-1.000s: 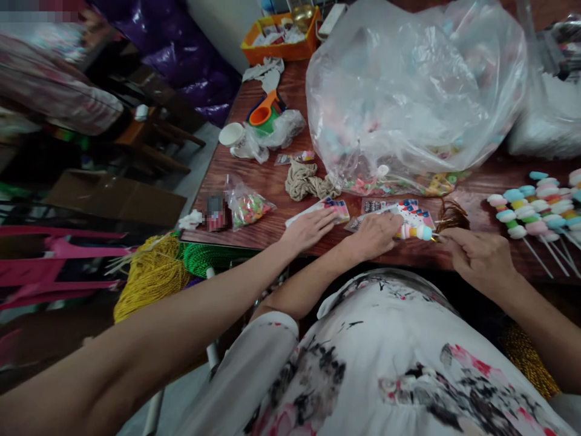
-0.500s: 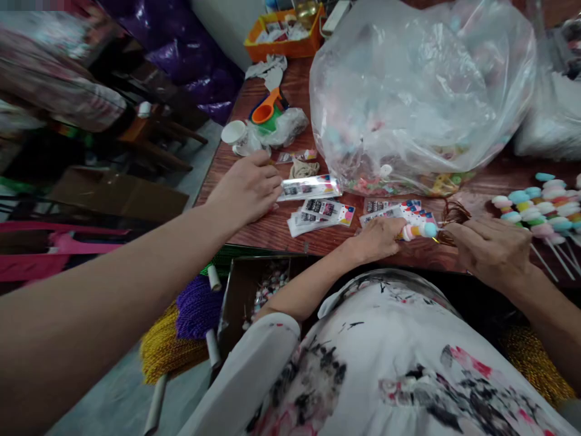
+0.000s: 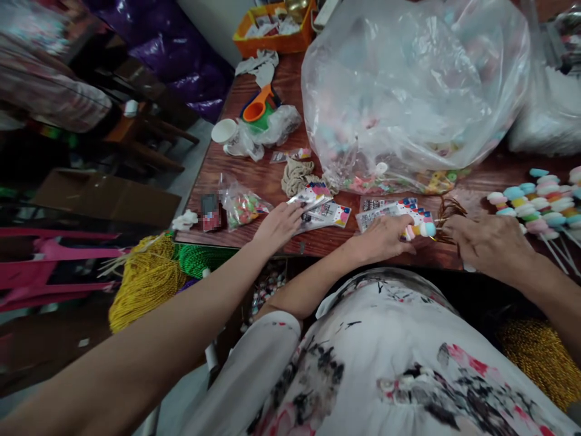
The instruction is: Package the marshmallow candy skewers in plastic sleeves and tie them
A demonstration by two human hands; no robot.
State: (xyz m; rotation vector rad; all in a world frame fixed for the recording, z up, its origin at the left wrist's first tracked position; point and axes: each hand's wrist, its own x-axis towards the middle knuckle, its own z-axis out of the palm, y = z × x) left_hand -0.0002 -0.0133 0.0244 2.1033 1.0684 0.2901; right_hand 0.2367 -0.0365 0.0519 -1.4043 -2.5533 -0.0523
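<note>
My left hand (image 3: 381,237) is closed around a marshmallow skewer (image 3: 421,231), its pastel pieces poking out past the fingers toward the right. At its far end, my right hand (image 3: 492,245) is pinched; what lies in its fingertips is hidden, though a thin gold glint shows between the hands. Loose brown-gold ties (image 3: 449,211) lie just behind the right fingers. Printed clear packets (image 3: 385,209) are spread behind my left hand. More marshmallow skewers (image 3: 540,203) on white sticks rest right of my right hand.
Another person's hand (image 3: 284,224) reaches in from the left onto printed packets (image 3: 329,213). A large clear bag (image 3: 413,91) fills the table's back. Farther left are a bag of colourful pieces (image 3: 242,206), a cup (image 3: 224,131) and an orange basket (image 3: 272,41).
The other person's hand has moved right and nearer, onto the packets, uncovering the small bag of pieces. My left thumb has come slightly away from the skewer; my hands stay nearly in place.
</note>
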